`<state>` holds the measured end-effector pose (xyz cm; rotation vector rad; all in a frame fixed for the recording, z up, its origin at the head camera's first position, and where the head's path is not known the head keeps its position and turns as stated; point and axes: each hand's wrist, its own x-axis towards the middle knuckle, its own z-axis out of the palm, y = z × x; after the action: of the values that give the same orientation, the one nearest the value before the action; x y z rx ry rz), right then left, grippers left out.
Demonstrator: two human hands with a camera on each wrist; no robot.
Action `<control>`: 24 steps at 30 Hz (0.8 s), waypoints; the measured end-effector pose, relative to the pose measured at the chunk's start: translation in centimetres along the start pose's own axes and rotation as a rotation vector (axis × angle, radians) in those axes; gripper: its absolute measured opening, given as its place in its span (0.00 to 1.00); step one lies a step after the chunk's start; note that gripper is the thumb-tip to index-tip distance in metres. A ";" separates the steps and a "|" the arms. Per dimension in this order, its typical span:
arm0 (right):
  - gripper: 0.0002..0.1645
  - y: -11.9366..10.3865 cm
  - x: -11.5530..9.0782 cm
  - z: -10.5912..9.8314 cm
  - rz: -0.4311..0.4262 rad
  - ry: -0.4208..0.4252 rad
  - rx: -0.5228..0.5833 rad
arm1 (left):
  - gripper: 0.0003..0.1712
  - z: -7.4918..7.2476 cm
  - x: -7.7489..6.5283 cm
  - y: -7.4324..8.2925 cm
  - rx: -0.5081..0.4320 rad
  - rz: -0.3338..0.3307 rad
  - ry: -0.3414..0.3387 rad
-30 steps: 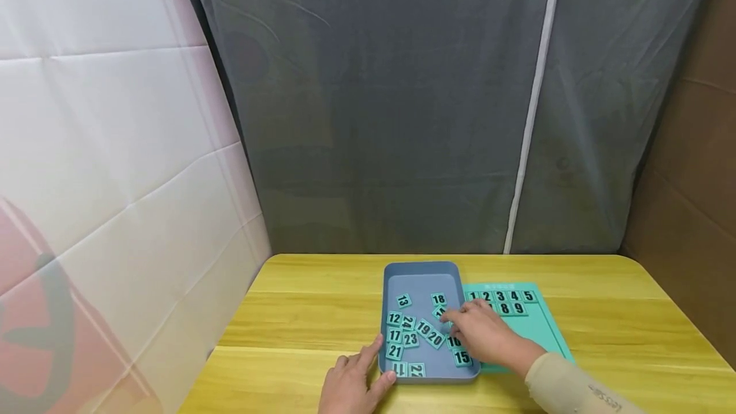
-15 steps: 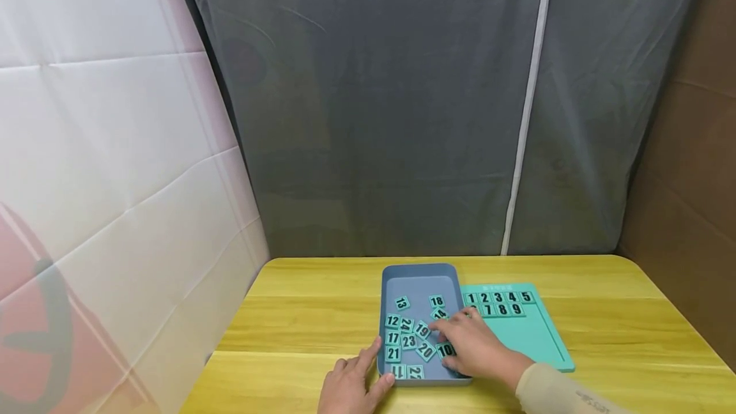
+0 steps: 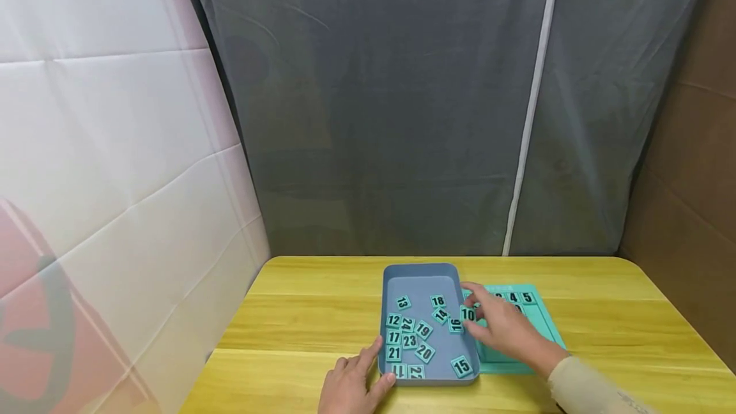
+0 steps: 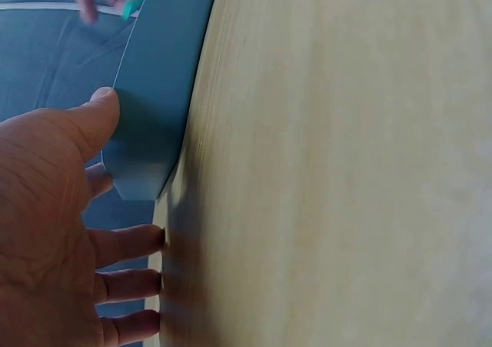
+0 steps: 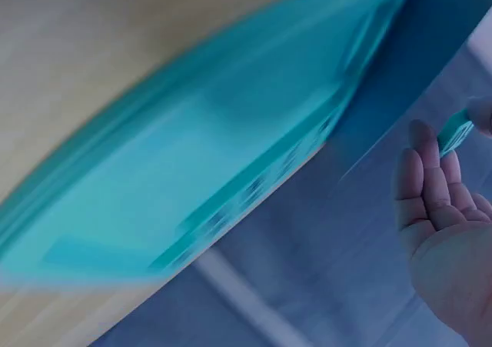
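Tile 10 is up off everything, pinched between the thumb and fingers of the right hand, just above the right rim of the blue-grey tray; its number faces up and reads clearly from where I stand. That hand is curled only enough to grip the little square. Over on the left, the other hand, the left hand, is loosely spread and grips nothing, its thumb and forefinger touching the tray's near left corner.

Inside the tray the remaining tiles lie scattered. Tile 13 and tile 18 are the farthest; tile 14 and tile 16 lie close to the raised one, while tile 15 sits by itself in the near right corner. A tighter cluster fills the left side.

Right beside the tray, the green board lies on the yellow wooden table, 4 and 5 showing in its far row, the neighbouring numbers partly hidden behind the right hand.
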<state>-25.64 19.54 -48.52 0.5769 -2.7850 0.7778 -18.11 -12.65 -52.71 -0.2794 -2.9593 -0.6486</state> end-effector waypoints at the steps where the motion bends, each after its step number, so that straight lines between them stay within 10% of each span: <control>1: 0.42 1.1 -0.1 -0.7 0.013 0.017 -0.011 | 0.40 0.0 0.0 0.0 -0.002 0.002 0.000; 10: 0.44 10.7 -2.4 -4.6 0.118 0.017 -0.196 | 0.41 -0.4 0.1 -0.3 0.003 0.009 -0.020; 24: 0.40 11.4 -2.8 -2.8 0.112 0.025 -0.260 | 0.40 -0.2 -0.3 -0.6 0.012 0.020 -0.008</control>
<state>-27.68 30.87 -52.14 0.3646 -2.8507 0.4264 -17.89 -13.27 -52.81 -0.3109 -2.9630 -0.6284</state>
